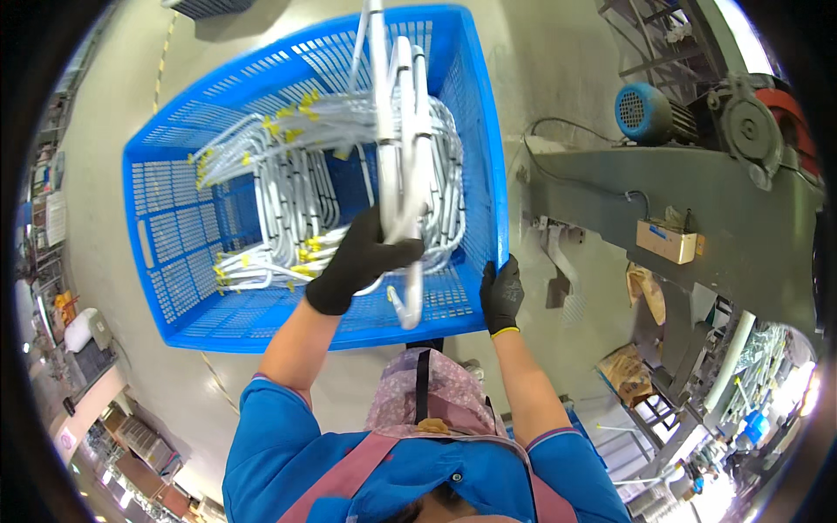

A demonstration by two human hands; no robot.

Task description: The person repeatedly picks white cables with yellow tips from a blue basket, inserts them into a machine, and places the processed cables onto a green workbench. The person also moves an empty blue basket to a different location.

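Note:
Black gloves cover both hands. My left hand (pixel 362 261) is closed around a few long white bent tubes (pixel 406 105) with dark bands, held upright over the right part of a blue plastic crate (pixel 499 166). Some blur lies on these tubes. My right hand (pixel 502 296) grips the crate's rim at its near right corner. Inside the crate are stacks of similar white bent tubes (pixel 275 196), several wrapped in clear film and with yellow pieces at their ends.
To the right stands a grey machine bench (pixel 593 187) with a blue motor (pixel 643 113), a cable and a small metal box (pixel 665 241). A foot pedal (pixel 562 261) sits beneath it. Far right, a rack holds more tubes (pixel 760 375). A dark crate (pixel 209 7) stands beyond.

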